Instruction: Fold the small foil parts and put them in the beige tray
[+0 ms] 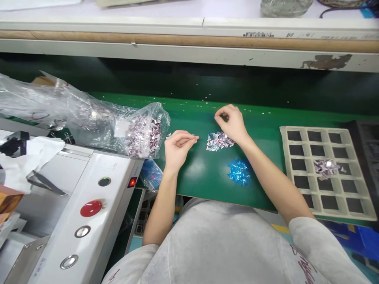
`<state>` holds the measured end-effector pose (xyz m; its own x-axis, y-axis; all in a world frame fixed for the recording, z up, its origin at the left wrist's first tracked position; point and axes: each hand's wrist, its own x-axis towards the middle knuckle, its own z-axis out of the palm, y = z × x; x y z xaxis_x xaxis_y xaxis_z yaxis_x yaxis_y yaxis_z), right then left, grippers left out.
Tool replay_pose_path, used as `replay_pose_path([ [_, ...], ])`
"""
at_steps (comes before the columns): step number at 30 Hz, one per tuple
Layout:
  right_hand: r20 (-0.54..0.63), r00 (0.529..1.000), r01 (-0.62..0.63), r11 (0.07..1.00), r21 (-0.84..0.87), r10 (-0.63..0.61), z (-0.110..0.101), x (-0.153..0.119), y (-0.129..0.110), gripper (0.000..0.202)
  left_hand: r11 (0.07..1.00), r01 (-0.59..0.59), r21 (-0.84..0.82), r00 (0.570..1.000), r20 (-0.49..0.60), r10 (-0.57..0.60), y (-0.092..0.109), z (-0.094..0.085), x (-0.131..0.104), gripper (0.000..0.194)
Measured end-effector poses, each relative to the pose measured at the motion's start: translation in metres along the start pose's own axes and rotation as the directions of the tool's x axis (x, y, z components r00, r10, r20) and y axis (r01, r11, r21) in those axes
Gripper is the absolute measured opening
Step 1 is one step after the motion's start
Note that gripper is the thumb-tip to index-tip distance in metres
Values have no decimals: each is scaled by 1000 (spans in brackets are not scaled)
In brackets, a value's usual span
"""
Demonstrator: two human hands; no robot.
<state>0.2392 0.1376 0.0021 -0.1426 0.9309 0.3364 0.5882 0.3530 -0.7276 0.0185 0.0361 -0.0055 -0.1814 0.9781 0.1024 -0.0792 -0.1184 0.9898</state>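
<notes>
My left hand point(178, 149) is closed in a pinch over the green bench, its fingertips pointing right; a tiny piece seems to be at the fingers, too small to name. My right hand point(232, 123) also pinches, thumb against forefinger, just above a pile of small pinkish-silver flat parts point(218, 141); what it holds, if anything, does not show. Nearer my body lies a heap of shiny blue film pieces point(239, 172). Left of my left hand, a clear plastic bag point(145, 134) full of similar small parts lies on its side.
A cream compartment tray point(327, 133) stands at the right, with a cluster of small parts point(325, 167) in it. A white machine panel point(109, 205) with a red button point(91, 208) occupies the left. A shelf edge point(189, 53) runs across the back.
</notes>
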Motion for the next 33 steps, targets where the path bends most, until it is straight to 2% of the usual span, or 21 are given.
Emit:
replay_pose_path([
  [2, 123, 992, -15, 981, 191, -9, -1, -4, -20, 6, 999, 36, -34, 999, -28, -37, -2, 4, -1, 38],
  [4, 269, 962, -51, 937, 346, -47, 0, -9, -39, 6, 997, 57, -61, 998, -31, -59, -3, 7, -2, 46],
  [6, 371, 924, -89, 899, 430, -86, 2, -15, -52, 6, 996, 65, -66, 997, -25, -67, -3, 7, -2, 50],
  [8, 412, 904, -101, 882, 460, -112, 6, -21, -58, 5, 996, 75, -49, 997, -27, -76, -3, 7, -2, 52],
  [18, 362, 921, 0, 929, 371, -144, 20, -28, -51, 6, 998, 64, 2, 997, -41, -63, -5, 10, 0, 53],
  [24, 374, 922, -63, 912, 404, -102, 24, -28, -48, 5, 997, 74, -34, 997, 4, -74, -5, 9, -3, 50],
  [27, 423, 898, -102, 878, 467, -121, 23, -28, -47, 16, 998, 50, -43, 999, 19, -50, -6, 10, -3, 49],
  [30, 444, 885, -94, 878, 469, -142, 20, -25, -45, 21, 999, 35, 32, 999, 30, -36, -7, 5, -1, 45],
  [33, 418, 901, -65, 916, 396, -117, 16, -22, -36, 16, 977, -18, 213, 1000, 5, 17, -6, -12, 2, 33],
])
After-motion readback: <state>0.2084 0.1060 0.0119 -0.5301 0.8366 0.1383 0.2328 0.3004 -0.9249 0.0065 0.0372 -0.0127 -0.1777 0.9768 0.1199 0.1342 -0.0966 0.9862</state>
